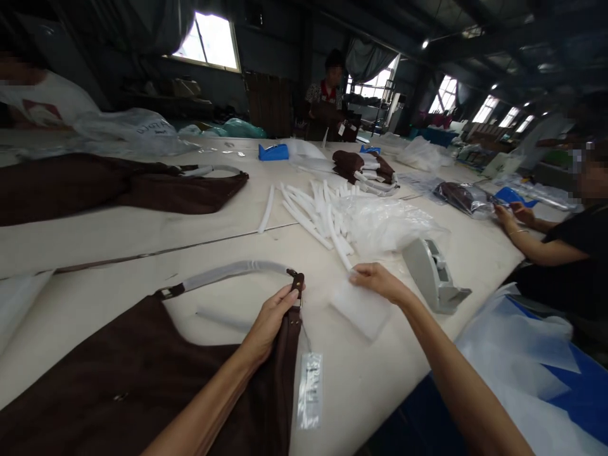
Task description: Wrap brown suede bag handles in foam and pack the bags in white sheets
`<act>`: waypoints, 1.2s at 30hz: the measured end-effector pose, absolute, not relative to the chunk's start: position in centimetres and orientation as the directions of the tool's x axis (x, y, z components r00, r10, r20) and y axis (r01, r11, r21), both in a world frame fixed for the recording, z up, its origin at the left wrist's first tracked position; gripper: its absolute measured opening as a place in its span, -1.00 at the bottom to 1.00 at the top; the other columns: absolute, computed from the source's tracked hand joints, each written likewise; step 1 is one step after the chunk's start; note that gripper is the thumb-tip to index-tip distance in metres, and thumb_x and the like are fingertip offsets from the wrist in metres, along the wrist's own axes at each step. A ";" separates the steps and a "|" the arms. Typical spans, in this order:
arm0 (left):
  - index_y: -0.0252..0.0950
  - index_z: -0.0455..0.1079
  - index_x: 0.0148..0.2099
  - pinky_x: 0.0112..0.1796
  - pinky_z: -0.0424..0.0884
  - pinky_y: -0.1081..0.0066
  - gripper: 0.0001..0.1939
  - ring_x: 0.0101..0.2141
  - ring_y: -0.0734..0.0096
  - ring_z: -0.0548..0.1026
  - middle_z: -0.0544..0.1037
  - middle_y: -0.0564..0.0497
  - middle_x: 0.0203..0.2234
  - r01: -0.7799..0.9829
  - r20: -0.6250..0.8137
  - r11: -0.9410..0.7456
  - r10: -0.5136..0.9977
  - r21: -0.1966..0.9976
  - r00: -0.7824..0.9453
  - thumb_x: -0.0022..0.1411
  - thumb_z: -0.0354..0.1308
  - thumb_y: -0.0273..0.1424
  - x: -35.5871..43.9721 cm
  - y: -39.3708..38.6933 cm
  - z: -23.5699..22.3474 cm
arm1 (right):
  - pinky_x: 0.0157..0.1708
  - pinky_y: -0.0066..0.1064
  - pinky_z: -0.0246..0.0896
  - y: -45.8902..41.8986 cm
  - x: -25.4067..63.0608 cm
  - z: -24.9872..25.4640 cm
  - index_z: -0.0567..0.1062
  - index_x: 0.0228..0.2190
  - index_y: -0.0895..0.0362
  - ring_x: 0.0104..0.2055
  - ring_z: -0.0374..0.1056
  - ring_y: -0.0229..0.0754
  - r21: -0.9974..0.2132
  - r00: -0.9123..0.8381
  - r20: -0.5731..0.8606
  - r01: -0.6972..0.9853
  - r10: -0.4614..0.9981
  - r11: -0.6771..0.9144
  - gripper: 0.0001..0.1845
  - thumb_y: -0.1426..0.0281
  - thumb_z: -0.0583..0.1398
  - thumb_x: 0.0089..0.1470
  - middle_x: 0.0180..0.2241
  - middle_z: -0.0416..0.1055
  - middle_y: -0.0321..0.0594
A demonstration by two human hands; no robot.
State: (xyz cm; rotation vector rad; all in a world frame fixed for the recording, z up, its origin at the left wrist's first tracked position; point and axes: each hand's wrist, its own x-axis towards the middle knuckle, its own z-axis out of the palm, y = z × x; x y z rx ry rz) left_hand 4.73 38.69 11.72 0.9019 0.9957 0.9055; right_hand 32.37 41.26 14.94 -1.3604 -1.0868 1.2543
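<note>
Bag (142, 367) filled the lower left of my frame, its wrapped handle (237, 269) arching over the table (349, 373). My left hand (268, 322) gripped the handle's right end near the centre, thumb uppermost, seemingly to steady it. My right hand (380, 282), right of centre, pinched a thin sheet (361, 310), which probably needed only fingertips; I couldn't tell whether it also held the tube (337, 238) ending there. Both forearms (449, 354) slanted inward from the bottom edge.

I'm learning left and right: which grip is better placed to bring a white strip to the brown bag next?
Probably the right grip: it seems to pinch a white strip, near the pile. The left grip holds the brown bag.
</note>
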 end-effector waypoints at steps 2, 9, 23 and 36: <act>-0.28 0.39 0.17 -0.41 0.38 0.49 -0.35 -0.49 0.46 0.45 0.58 0.01 -0.35 -0.232 -0.306 0.380 0.903 0.895 0.301 0.09 0.31 -0.08 4.7 38.6 12.0 | -0.39 -0.37 0.38 41.9 29.4 13.5 0.50 -0.24 0.25 -0.35 0.42 -0.19 -0.983 0.019 -0.185 -0.025 0.983 -0.184 -0.64 0.16 0.19 0.22 -0.31 0.47 -0.25; -0.28 0.43 0.14 -0.48 0.36 0.53 -0.35 -0.54 0.51 0.42 0.52 0.05 -0.46 -0.237 -0.348 0.434 0.877 0.869 0.330 0.03 0.39 -0.15 4.4 39.0 11.6 | -0.19 -0.22 0.43 44.0 25.5 11.6 0.48 -0.10 0.22 -0.15 0.43 -0.07 -0.941 -0.136 -0.291 -0.138 0.947 -0.309 -0.65 0.20 0.21 0.22 -0.11 0.45 -0.21; -0.27 0.54 -0.02 -0.06 0.38 0.32 -0.53 -0.11 0.18 0.50 0.55 -0.12 -0.11 0.005 -0.183 0.187 0.957 0.982 0.224 0.14 0.25 -0.06 4.0 39.8 10.7 | -0.44 -0.41 0.19 38.7 24.4 8.9 0.44 -0.43 0.11 -0.50 0.30 -0.26 -0.888 -0.025 -0.340 -0.320 0.940 -0.330 -0.58 0.22 0.44 -0.34 -0.55 0.41 -0.37; -0.21 0.38 -0.10 -0.19 0.43 0.45 -0.46 -0.17 0.34 0.52 0.55 -0.01 -0.17 -0.125 -0.259 0.241 0.954 0.962 -0.152 -0.15 0.46 -0.28 2.8 41.0 9.8 | -0.47 -0.36 0.21 43.4 21.7 10.1 0.47 -0.25 0.10 -0.53 0.33 -0.20 -0.915 -0.196 -0.251 -0.271 0.948 -0.298 -0.48 0.43 0.41 -0.38 -0.55 0.46 -0.38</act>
